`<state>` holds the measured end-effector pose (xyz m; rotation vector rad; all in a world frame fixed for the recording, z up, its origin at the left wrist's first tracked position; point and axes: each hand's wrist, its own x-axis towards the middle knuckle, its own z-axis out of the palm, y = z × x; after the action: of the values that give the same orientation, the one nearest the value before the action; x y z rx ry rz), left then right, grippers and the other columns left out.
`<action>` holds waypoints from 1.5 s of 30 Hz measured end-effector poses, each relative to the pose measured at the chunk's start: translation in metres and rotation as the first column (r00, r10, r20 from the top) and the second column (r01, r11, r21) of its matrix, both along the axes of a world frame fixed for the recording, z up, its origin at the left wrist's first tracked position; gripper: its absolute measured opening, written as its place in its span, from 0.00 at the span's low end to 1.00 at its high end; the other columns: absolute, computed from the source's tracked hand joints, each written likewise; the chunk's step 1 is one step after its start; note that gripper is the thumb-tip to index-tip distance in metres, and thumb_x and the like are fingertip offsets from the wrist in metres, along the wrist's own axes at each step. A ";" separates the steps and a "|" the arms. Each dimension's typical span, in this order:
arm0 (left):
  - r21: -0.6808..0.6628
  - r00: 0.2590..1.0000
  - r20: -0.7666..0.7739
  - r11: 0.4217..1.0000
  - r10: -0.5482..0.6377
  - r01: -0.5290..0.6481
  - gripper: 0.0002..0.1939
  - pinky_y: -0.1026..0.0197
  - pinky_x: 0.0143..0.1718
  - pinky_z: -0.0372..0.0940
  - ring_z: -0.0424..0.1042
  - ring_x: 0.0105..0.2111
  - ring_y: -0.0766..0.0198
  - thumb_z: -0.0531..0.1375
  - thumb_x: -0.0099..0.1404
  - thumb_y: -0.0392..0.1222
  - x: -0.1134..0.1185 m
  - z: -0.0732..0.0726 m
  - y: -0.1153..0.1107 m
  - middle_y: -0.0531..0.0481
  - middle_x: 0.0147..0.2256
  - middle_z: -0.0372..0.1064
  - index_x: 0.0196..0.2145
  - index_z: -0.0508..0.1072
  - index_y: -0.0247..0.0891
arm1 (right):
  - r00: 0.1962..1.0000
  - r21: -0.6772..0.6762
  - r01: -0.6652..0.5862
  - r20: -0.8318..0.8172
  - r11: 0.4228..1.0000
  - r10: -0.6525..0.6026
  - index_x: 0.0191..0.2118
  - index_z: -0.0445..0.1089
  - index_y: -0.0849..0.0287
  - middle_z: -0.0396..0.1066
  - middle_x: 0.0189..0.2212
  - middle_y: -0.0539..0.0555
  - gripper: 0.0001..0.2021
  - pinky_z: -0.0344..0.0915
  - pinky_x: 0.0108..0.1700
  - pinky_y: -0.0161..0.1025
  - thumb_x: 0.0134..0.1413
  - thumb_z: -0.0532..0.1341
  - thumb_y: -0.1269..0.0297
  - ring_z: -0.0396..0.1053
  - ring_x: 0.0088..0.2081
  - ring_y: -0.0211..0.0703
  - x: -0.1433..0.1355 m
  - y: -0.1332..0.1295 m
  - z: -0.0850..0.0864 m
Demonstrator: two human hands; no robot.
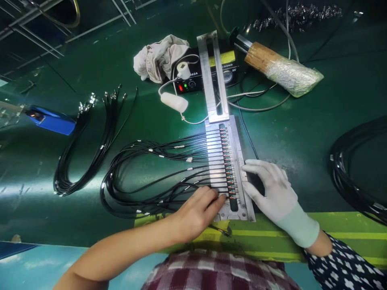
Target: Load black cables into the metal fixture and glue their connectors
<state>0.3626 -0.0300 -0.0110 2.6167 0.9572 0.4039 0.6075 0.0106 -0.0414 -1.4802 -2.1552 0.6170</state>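
A: Head view, where's the metal jig (237,147)?
B: Bare left hand (196,215): jig at 1 o'clock, fingertips over its near end; gloved right hand (273,189): jig at 9, thumb and fingers at its edge; so both are right at it, neither clearly nearer.
A: Long axis?
B: Near 12 to 6, top tipped toward 11.
A: Hands?
B: Right, thumb spread from fingers; left, fingers bunched by the lowest cable, can't tell if pinching.
A: Looks?
B: Silver, slotted; black cables (108,183) enter from 9, reddish-tipped wire ends (229,163) lined up over the slot.
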 end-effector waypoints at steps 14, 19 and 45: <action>0.062 0.998 -0.046 0.998 0.037 -0.034 0.20 0.56 0.38 0.68 0.65 0.36 0.58 0.45 0.73 0.31 -0.011 -0.015 -0.012 0.40 0.39 0.67 0.60 0.61 0.26 | 1.000 -0.016 -0.008 -0.006 1.000 0.008 0.53 0.65 0.47 0.67 0.54 0.52 0.12 0.58 0.54 0.57 0.66 0.55 0.57 0.63 0.54 0.56 0.002 0.000 -0.003; 0.051 0.999 -0.030 0.998 0.044 -0.042 0.23 0.56 0.40 0.68 0.66 0.38 0.58 0.44 0.72 0.29 -0.012 -0.023 -0.015 0.39 0.41 0.68 0.63 0.57 0.28 | 1.000 -0.002 0.004 -0.005 1.000 -0.004 0.51 0.66 0.48 0.68 0.53 0.51 0.11 0.59 0.53 0.57 0.65 0.55 0.56 0.63 0.54 0.56 0.002 0.002 -0.005; -0.228 0.986 0.119 0.970 0.117 -0.087 0.25 0.61 0.40 0.69 0.68 0.39 0.62 0.46 0.67 0.25 -0.029 -0.014 -0.023 0.42 0.40 0.66 0.59 0.64 0.34 | 1.000 -0.017 0.011 0.009 1.000 -0.011 0.50 0.67 0.48 0.69 0.53 0.51 0.11 0.60 0.52 0.55 0.65 0.55 0.57 0.63 0.53 0.55 -0.001 0.003 0.003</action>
<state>0.3337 -0.0529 -0.0254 2.3169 1.0321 0.4603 0.6067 0.0140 -0.0386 -1.5057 -2.1523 0.6267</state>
